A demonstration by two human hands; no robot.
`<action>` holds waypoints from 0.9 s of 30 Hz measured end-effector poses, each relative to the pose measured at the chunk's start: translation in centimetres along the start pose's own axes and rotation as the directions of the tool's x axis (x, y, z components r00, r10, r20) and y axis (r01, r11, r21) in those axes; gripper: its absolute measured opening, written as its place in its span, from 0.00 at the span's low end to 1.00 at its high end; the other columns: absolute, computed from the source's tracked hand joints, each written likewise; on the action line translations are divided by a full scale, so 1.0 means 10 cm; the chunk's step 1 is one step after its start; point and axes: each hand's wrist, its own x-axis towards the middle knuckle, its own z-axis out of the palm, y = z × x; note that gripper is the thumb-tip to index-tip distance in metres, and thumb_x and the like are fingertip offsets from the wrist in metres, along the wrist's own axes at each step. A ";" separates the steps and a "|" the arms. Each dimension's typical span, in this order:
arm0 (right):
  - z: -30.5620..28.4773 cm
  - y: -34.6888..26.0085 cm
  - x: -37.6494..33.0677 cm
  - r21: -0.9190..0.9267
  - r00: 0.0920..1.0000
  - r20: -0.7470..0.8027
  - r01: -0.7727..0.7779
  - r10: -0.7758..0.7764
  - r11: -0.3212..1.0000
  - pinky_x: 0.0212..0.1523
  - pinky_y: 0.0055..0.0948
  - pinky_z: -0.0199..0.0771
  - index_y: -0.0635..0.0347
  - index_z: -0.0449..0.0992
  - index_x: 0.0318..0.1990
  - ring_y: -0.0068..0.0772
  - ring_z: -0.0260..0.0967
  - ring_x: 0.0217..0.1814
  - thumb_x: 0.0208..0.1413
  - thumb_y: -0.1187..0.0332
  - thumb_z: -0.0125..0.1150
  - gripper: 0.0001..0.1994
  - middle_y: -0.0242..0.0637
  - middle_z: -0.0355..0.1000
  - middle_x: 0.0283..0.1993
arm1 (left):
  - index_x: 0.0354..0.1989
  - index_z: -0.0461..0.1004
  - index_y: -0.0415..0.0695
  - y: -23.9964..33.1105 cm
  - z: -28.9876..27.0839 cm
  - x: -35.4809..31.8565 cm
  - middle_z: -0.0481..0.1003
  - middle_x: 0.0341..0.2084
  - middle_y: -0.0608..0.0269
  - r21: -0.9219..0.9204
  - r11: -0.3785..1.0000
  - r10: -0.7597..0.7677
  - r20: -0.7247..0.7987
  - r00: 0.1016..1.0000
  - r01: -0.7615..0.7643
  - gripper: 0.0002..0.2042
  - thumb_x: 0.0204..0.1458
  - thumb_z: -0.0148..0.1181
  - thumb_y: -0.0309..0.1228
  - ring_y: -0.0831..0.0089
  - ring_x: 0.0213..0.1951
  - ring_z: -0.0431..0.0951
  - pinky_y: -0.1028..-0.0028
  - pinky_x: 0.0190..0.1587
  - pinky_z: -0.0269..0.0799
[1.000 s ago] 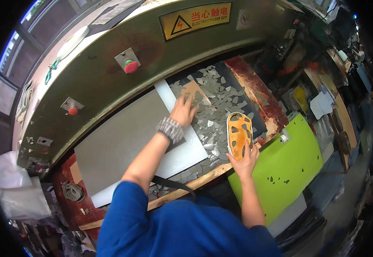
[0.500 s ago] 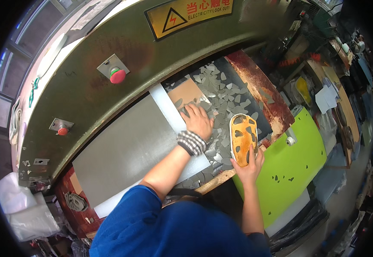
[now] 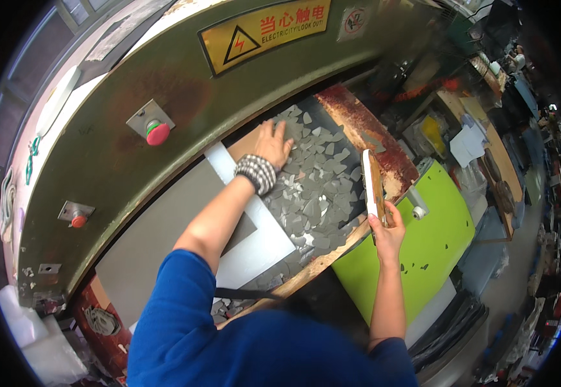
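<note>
My left hand [image 3: 271, 147] lies with its fingers apart over the far edge of a heap of small grey leaf-shaped pieces [image 3: 319, 174], beside a brown board [image 3: 243, 143]. A checked band is round that wrist. My right hand [image 3: 389, 231] grips the near end of a sole-shaped cutting die [image 3: 372, 184]. Its white rim faces me and the orange side is turned right, so the die stands nearly edge-on above the heap's right side. Left of the heap is a large grey sheet [image 3: 158, 226], with a white sheet [image 3: 258, 248] showing along its right side.
A green machine beam [image 3: 190, 103] with a red button [image 3: 157, 133] and a yellow warning sign [image 3: 264, 32] spans the far side. On the right are a bright green panel [image 3: 416, 238] and a worn red-brown board [image 3: 374, 138]. A wooden strip [image 3: 300, 277] edges the near side.
My left hand has moved farther away across the pieces. The cutting die has turned from showing its orange face to nearly edge-on. More of the white sheet shows, and the whole view has shifted.
</note>
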 end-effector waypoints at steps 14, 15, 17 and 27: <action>0.24 0.24 1.26 -0.828 0.924 0.117 0.293 -0.363 0.479 0.58 0.45 0.63 0.59 0.72 0.53 0.54 0.59 0.60 0.33 0.56 0.77 0.36 0.53 0.66 0.55 | 0.59 0.65 0.50 0.32 0.29 -0.26 0.63 0.58 0.53 -0.181 0.866 0.500 0.347 0.793 -0.467 0.28 0.55 0.45 0.54 0.47 0.64 0.54 0.41 0.65 0.41; 0.27 0.25 1.25 -0.868 0.942 0.133 0.260 -0.307 0.423 0.58 0.46 0.62 0.58 0.72 0.53 0.55 0.57 0.61 0.34 0.55 0.76 0.36 0.53 0.65 0.56 | 0.59 0.66 0.50 0.41 0.24 -0.38 0.64 0.57 0.54 -0.199 0.857 0.515 0.378 0.770 -0.476 0.28 0.56 0.45 0.54 0.48 0.63 0.54 0.40 0.64 0.41; 0.37 0.23 1.21 -0.869 0.878 0.181 0.354 -0.444 0.346 0.59 0.50 0.60 0.59 0.73 0.52 0.59 0.53 0.63 0.42 0.55 0.70 0.29 0.54 0.61 0.59 | 0.60 0.65 0.50 0.60 0.12 -0.55 0.66 0.55 0.54 -0.290 0.846 0.534 0.450 0.716 -0.448 0.28 0.56 0.46 0.54 0.50 0.63 0.55 0.41 0.64 0.42; 1.32 0.14 0.79 -0.766 0.841 0.522 0.536 -0.143 0.355 0.68 0.46 0.46 0.47 0.67 0.61 0.58 0.43 0.70 0.56 0.48 0.53 0.27 0.48 0.57 0.66 | 0.46 0.72 0.43 -0.13 -0.43 -0.40 0.69 0.44 0.47 -0.068 0.997 -0.012 0.219 0.976 0.027 0.14 0.54 0.53 0.34 0.50 0.48 0.72 0.60 0.50 0.69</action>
